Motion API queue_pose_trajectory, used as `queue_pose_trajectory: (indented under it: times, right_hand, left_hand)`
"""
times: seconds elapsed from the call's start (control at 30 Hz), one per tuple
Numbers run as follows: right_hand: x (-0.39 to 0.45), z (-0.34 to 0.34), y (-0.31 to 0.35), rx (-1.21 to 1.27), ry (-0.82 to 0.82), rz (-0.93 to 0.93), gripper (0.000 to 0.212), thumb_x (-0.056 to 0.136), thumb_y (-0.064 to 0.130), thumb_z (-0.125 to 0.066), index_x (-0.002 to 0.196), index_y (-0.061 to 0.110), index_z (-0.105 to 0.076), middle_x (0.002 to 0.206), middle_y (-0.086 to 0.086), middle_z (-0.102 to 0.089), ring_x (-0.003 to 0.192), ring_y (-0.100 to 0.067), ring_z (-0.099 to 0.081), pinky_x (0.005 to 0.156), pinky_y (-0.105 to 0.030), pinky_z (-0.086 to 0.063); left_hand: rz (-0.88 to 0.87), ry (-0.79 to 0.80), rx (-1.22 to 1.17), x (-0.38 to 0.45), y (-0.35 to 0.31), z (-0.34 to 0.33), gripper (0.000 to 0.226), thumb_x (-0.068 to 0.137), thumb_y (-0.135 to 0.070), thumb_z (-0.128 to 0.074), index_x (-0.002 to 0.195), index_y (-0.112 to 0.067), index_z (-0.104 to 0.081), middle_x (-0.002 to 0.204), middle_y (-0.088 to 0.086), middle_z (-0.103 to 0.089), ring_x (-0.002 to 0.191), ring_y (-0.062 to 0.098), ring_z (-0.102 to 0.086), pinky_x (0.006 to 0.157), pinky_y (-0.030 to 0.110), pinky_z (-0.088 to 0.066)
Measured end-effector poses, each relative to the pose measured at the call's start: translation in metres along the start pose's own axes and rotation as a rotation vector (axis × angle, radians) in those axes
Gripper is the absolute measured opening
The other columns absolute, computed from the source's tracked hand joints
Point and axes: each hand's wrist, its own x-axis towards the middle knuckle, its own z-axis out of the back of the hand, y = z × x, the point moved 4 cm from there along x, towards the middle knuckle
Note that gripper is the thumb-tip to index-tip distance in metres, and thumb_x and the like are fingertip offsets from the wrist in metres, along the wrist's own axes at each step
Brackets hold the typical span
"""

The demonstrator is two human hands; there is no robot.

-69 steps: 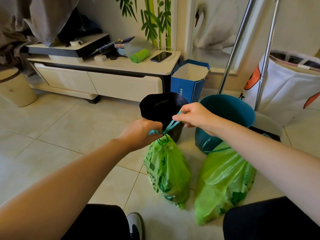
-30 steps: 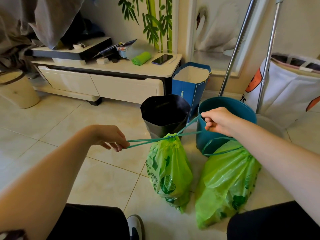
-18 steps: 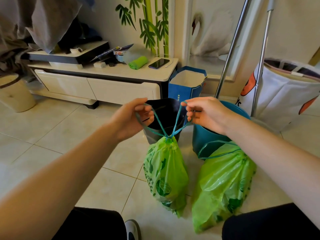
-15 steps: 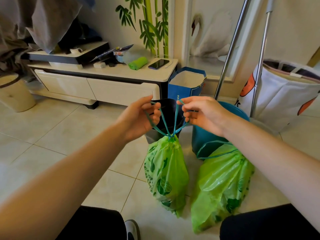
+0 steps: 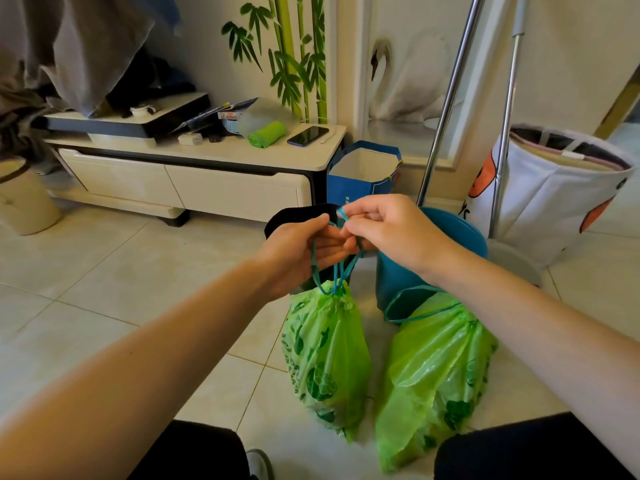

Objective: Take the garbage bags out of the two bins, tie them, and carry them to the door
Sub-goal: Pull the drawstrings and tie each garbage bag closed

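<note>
On the tiled floor (image 5: 104, 278) in front of us, we hold our two hands together above the smaller green garbage bag (image 5: 325, 362). Our left hand (image 5: 301, 251) curls its fingers round the teal drawstring (image 5: 317, 268) that rises from the gathered neck of this bag, and our right hand (image 5: 388, 230) pinches a loop of the same drawstring between thumb and fingertips, just beside the left hand. The bag's neck is drawn tight, and whether its bottom rests on the floor we cannot tell. Just beside it on the right lies the larger green garbage bag (image 5: 436, 368), slumped on the floor, its own teal cord (image 5: 415, 317) lying loose in a loop over its top. Behind the hands stand the black bin (image 5: 294, 216) and the blue bin (image 5: 460, 233), side by side. A blue paper bag (image 5: 360, 188) stands behind them, next to the end of the low white desk (image 5: 207, 161), on which lie a phone (image 5: 307, 135) and a rolled green cloth (image 5: 266, 134).
</note>
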Motion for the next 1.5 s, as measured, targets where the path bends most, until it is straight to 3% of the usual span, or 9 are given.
queue_pose_trajectory:
  times: [0.2, 0.33, 0.53, 0.7, 0.97, 1.13, 1.27, 1.33, 1.5]
  right_hand:
    - [-0.008, -0.011, 0.007, -0.134, 0.107, 0.047, 0.020, 0.088, 0.014, -0.058, 0.105, 0.014, -0.067, 0.094, -0.009, -0.073, 0.086, -0.011, -0.070, 0.091, -0.036, -0.054]
    - [-0.014, -0.020, 0.006, -0.237, 0.187, 0.048, 0.031, 0.089, 0.019, -0.057, 0.118, 0.016, -0.066, 0.112, 0.002, -0.071, 0.102, -0.005, -0.066, 0.100, -0.034, -0.049]
    - [-0.014, 0.006, -0.016, -0.243, 0.218, -0.037, 0.019, 0.089, 0.020, -0.056, 0.095, 0.023, -0.074, 0.094, 0.002, -0.076, 0.092, -0.007, -0.070, 0.091, -0.033, -0.053]
    - [-0.013, 0.071, -0.071, -0.339, 0.071, -0.262, 0.019, 0.092, 0.022, -0.055, 0.088, 0.020, -0.073, 0.085, 0.003, -0.076, 0.086, -0.008, -0.071, 0.082, -0.031, -0.057]
    - [-0.054, 0.167, -0.163, -0.624, -0.233, -0.702, 0.030, 0.094, 0.022, -0.050, 0.101, -0.004, -0.064, 0.104, -0.022, -0.066, 0.098, -0.035, -0.060, 0.084, -0.037, -0.048]
    - [-0.087, 0.152, -0.190, 0.082, -0.288, -1.230, 0.066, 0.092, 0.038, -0.055, 0.146, 0.012, -0.026, 0.137, -0.030, -0.046, 0.120, -0.041, -0.053, 0.099, -0.045, -0.047]
    - [-0.077, 0.147, -0.191, 0.441, -0.397, -1.168, 0.017, 0.092, 0.020, -0.055, 0.104, 0.011, -0.048, 0.097, -0.020, -0.064, 0.082, -0.034, -0.062, 0.072, -0.042, -0.049]
    - [-0.071, 0.148, -0.192, 0.457, -0.467, -1.122, 0.012, 0.091, 0.016, -0.055, 0.099, 0.010, -0.048, 0.093, -0.015, -0.062, 0.079, -0.032, -0.060, 0.076, -0.041, -0.048]
    - [-0.053, 0.147, -0.175, 0.102, -0.543, -0.834, 0.014, 0.097, 0.021, -0.046, 0.086, 0.014, -0.052, 0.071, -0.003, -0.056, 0.067, -0.023, -0.057, 0.073, -0.040, -0.052]
  left_hand:
    - [0.052, 0.053, -0.087, 0.000, 0.003, -0.005, 0.042, 0.103, -0.035, -0.033, 0.098, -0.003, -0.061, 0.069, 0.007, -0.068, 0.056, 0.015, -0.063, 0.065, 0.029, -0.057]
    - [0.058, -0.018, -0.146, 0.007, 0.001, 0.002, 0.038, 0.102, -0.033, -0.036, 0.096, -0.011, -0.067, 0.084, 0.004, -0.072, 0.073, 0.017, -0.064, 0.075, 0.033, -0.047]
    - [0.048, -0.095, -0.330, 0.024, -0.003, 0.003, 0.034, 0.101, -0.028, -0.039, 0.074, -0.016, -0.055, 0.060, -0.005, -0.060, 0.045, 0.009, -0.054, 0.050, 0.021, -0.047]
    - [0.056, -0.006, -0.205, 0.035, 0.002, -0.010, 0.030, 0.101, -0.029, -0.041, 0.082, -0.016, -0.059, 0.064, -0.007, -0.057, 0.032, 0.002, -0.030, 0.034, 0.015, -0.029]
    - [0.098, 0.028, -0.042, 0.045, 0.014, -0.036, 0.018, 0.099, -0.025, -0.045, 0.093, -0.017, -0.060, 0.071, -0.005, -0.056, 0.034, 0.002, -0.029, 0.034, 0.015, -0.028]
    - [0.110, 0.029, 0.027, 0.044, 0.019, -0.044, 0.017, 0.099, -0.026, -0.047, 0.094, -0.017, -0.061, 0.069, -0.005, -0.058, 0.035, 0.003, -0.030, 0.034, 0.015, -0.029]
    - [0.104, 0.034, 0.028, 0.043, 0.019, -0.040, 0.016, 0.098, -0.026, -0.048, 0.095, -0.017, -0.062, 0.069, -0.005, -0.057, 0.036, 0.003, -0.031, 0.035, 0.015, -0.030]
    - [0.100, 0.038, 0.025, 0.042, 0.018, -0.036, 0.016, 0.098, -0.026, -0.049, 0.095, -0.018, -0.062, 0.070, -0.005, -0.056, 0.036, 0.003, -0.031, 0.035, 0.015, -0.030]
    - [0.093, 0.032, 0.038, 0.042, 0.017, -0.031, 0.015, 0.097, -0.026, -0.049, 0.095, -0.018, -0.062, 0.070, -0.005, -0.056, 0.036, 0.003, -0.032, 0.036, 0.015, -0.030]
